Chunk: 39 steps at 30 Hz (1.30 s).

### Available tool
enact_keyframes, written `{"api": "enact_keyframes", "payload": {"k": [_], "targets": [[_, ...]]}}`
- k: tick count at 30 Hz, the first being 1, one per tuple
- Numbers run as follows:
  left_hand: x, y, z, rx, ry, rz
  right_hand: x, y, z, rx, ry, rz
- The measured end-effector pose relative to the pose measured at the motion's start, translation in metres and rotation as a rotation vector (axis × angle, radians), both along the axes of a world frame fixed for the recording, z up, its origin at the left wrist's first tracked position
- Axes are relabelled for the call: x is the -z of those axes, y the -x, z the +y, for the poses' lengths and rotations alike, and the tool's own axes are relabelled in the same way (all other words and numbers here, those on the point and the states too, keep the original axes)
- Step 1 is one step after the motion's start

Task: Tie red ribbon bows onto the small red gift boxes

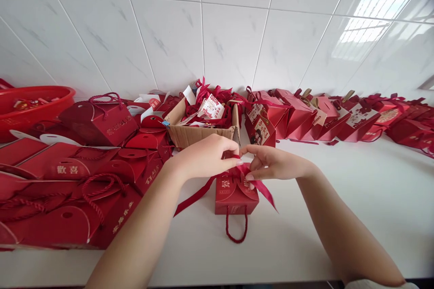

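Note:
A small red gift box (233, 199) with gold characters stands on the white table in front of me, its dark red rope handle hanging toward the near edge. Above its top, my left hand (212, 156) pinches a crimson ribbon (200, 195), whose long tail trails to the left. From the right, my right hand (269, 164) holds the same ribbon between thumb and fingers, with a shorter tail hanging down on that side. The two hands nearly meet over the box. The fingers cover part of the ribbon where it crosses.
Many red boxes with rope handles (64, 212) crowd the left. Behind the hands, a cardboard box (200, 135) holds ribbons and printed tags. A row of red boxes with ribbons (298, 115) lines the tiled wall. A red basin (34, 110) stands far left.

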<state>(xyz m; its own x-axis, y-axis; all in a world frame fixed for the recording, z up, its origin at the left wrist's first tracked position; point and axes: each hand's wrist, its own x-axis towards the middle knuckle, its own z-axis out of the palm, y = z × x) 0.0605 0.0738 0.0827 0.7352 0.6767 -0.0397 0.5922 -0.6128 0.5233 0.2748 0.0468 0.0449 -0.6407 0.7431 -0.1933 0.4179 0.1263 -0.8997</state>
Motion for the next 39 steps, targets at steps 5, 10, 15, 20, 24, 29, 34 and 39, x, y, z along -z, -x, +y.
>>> {"api": "enact_keyframes", "payload": {"k": [5,10,15,20,24,29,34,39], "targets": [[0.000,0.001,-0.001,0.020,-0.026,0.003,0.013,0.009,0.004,0.038,0.091,0.092],[0.000,0.002,0.000,0.032,-0.018,-0.001,0.022,0.012,-0.004,0.170,0.096,0.123],[0.001,0.000,0.000,0.042,-0.044,0.007,0.031,0.010,-0.016,0.268,-0.032,0.180],[0.002,-0.003,-0.002,0.045,-0.051,0.022,0.040,0.012,-0.020,0.438,-0.305,0.125],[0.001,-0.004,-0.003,0.047,-0.062,0.024,0.046,0.018,-0.019,0.443,-0.455,0.216],[0.001,-0.004,-0.004,0.034,-0.103,0.001,0.052,0.026,-0.021,0.430,-0.450,0.327],[0.000,-0.002,-0.006,0.012,-0.083,-0.018,0.054,0.026,-0.024,0.468,-0.409,0.276],[0.020,0.009,-0.012,-0.177,0.066,-0.081,0.056,0.023,-0.025,0.390,-0.300,0.353]]}}
